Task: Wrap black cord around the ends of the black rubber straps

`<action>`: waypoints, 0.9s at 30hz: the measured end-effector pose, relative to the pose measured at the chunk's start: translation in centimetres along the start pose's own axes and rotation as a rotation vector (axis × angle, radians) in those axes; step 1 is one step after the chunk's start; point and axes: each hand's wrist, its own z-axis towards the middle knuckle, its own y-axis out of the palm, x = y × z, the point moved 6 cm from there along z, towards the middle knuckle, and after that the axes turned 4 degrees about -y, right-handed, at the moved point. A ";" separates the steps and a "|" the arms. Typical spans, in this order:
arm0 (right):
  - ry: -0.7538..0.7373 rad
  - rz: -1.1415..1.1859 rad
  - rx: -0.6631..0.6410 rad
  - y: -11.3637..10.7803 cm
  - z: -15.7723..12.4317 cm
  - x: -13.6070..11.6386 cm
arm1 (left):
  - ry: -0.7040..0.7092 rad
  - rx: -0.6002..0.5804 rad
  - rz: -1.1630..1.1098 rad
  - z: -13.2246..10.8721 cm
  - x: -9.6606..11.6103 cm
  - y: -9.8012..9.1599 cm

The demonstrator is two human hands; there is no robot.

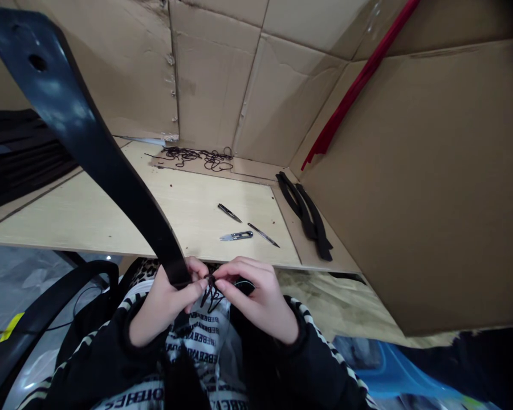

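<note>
A long, glossy black strap [111, 165] with a hole near its far end rises up and to the left. My left hand [166, 302] is closed round its lower end. My right hand [256, 287] pinches a thin dark cord [211, 300] beside the strap's end. The fingertips of both hands almost meet there, and loose loops of cord hang below them. How the cord joins the strap is hidden by the fingers.
On the pale board [145, 228] lie thread snips [237, 236], a second dark snips-like tool [229, 213] and a slim pointed tool [264, 235]. Tangled cord [196, 156] lies behind, black strips [310, 219] at right. Cardboard walls [214, 80] enclose the board; a red strip [359, 91] hangs right.
</note>
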 end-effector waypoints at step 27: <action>0.152 0.171 0.088 0.4 -0.1 0.9 | -0.101 0.057 0.084 0.1 0.6 0.8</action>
